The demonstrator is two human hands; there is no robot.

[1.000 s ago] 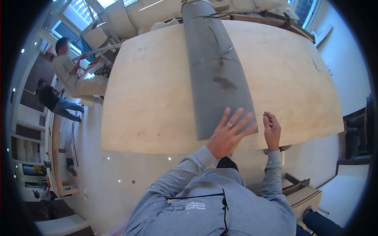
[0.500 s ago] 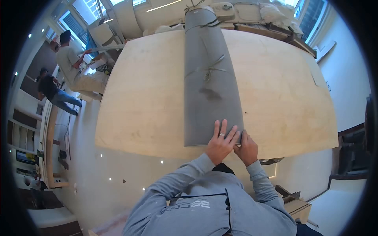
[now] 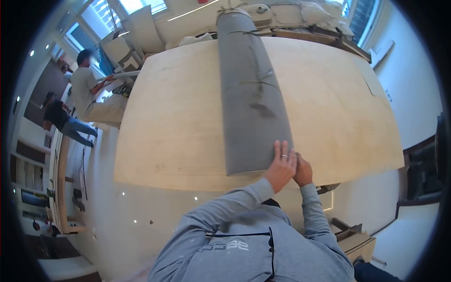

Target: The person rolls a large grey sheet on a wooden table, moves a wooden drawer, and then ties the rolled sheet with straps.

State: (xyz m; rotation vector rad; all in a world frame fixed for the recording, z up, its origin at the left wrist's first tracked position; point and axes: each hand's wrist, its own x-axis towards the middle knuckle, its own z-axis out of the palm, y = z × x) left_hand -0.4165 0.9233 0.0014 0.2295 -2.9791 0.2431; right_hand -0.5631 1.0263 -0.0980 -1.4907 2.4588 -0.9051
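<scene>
Gray roll [image 3: 246,129] lay near-to-far on the counter [image 3: 171,117], cord [image 3: 256,82] tied round it. Left hand [image 3: 281,168] extended flat at its near right corner; right hand [image 3: 303,170] curled beside, couldn't tell if pinching. Risk: one-sided push might skew it. Wooden box [image 3: 361,246], near right: contents unclear.

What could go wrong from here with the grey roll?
The grey roll may skew if pulled: left hand and right hand are both at its near right corner.
Its near end sits close to the pale board's edge, so it might overhang.
Its middle tie could slip.
</scene>
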